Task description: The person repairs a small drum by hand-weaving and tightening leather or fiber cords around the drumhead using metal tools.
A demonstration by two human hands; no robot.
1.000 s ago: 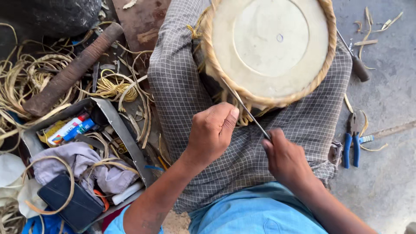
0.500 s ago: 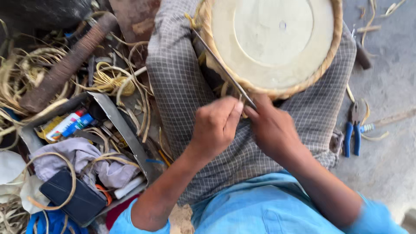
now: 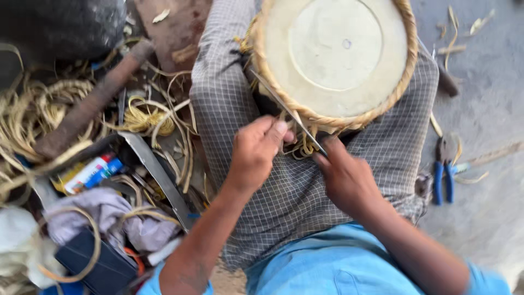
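A round pale disc with a woven cane rim [image 3: 327, 117] rests on my lap, which is covered by a grey checked cloth [image 3: 284, 202]. My right hand [image 3: 345, 181] grips the lower end of a thin metal blade [image 3: 284, 106]. The blade slants up and left along the rim's near edge. My left hand [image 3: 255, 154] is curled just left of the blade, thumb and fingers pinched on loose cane strands [image 3: 303, 143] hanging below the rim. The two hands sit close together, a little apart.
Blue-handled pliers [image 3: 443, 176] lie on the grey floor at the right, among cane scraps. On the left are cane coils [image 3: 33, 112], a rusty rod [image 3: 93, 104], yellow twine [image 3: 143, 117], a long flat metal strip [image 3: 158, 175], a crumpled cloth [image 3: 109, 214] and a dark pouch [image 3: 98, 262].
My right hand has moved left, close to my left hand. The blade has swung so that its tip points up and left along the rim.
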